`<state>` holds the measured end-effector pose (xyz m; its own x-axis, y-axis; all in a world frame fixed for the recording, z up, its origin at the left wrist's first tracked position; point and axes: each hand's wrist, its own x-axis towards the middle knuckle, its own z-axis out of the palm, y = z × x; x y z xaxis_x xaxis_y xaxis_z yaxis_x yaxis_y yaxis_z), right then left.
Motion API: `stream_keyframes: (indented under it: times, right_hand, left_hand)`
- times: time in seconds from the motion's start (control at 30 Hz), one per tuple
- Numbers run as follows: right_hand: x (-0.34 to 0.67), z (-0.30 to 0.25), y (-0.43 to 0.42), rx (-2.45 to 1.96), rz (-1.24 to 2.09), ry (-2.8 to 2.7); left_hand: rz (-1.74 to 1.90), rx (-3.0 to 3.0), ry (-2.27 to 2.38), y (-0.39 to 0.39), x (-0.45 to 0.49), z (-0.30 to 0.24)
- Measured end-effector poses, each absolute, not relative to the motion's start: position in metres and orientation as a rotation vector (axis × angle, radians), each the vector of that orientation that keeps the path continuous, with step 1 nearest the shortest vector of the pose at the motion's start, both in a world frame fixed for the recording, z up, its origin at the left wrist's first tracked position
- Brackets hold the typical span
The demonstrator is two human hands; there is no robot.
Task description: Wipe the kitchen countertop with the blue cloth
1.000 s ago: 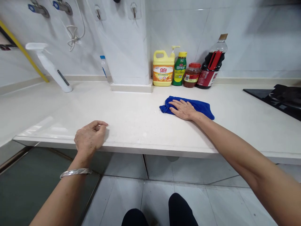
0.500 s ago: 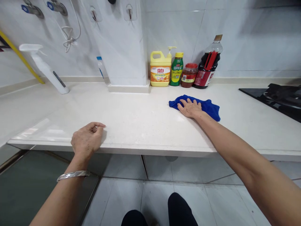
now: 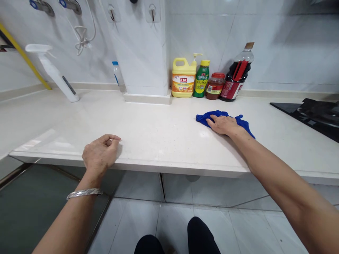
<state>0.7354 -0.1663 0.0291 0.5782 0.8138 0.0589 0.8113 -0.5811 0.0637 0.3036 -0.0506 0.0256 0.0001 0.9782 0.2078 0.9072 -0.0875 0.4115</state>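
Observation:
A crumpled blue cloth lies on the white countertop, right of the middle. My right hand presses on the cloth from above, its fingers bent over the fabric and partly hiding it. My left hand rests at the counter's front edge, fingers curled in with thumb and forefinger close together. Nothing shows in that hand. Small specks dot the surface between the two hands.
Against the back wall stand a yellow detergent jug, a green sauce bottle, a red-lidded jar and a large dark bottle. A black stove sits at right. A white spray bottle and a clear bottle stand left.
My right hand has slid the blue cloth a little to the right and nearer to me, and its fingers are less spread. My left hand has stayed nearly still.

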Motion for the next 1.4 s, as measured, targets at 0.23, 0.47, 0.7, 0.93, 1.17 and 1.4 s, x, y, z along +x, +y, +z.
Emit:
stream_keyframes:
  times: [0.23,0.47,0.7,0.93,1.17,1.4]
  right_hand:
    - [0.756,0.021,-0.174,2.742,0.196,1.510]
    - [0.753,0.014,-0.173,2.693,0.029,1.673]
    - [0.712,0.025,-0.175,2.835,0.072,1.342]
    - [0.667,0.027,-0.189,2.539,0.354,1.662]
    - [0.657,0.024,-0.180,2.180,0.449,2.200]
    - [0.677,0.017,-0.160,2.240,0.260,2.363]
  left_hand:
    - [0.721,2.068,2.044,-0.045,0.304,0.022]
    - [0.722,2.073,2.038,-0.043,0.303,0.021]
    - [0.759,2.071,2.026,-0.044,0.303,0.019]
    - [0.728,2.048,2.061,-0.047,0.307,0.023]
    - [0.762,2.044,2.051,-0.046,0.305,0.021]
    - [0.751,2.070,2.060,-0.045,0.305,0.020]
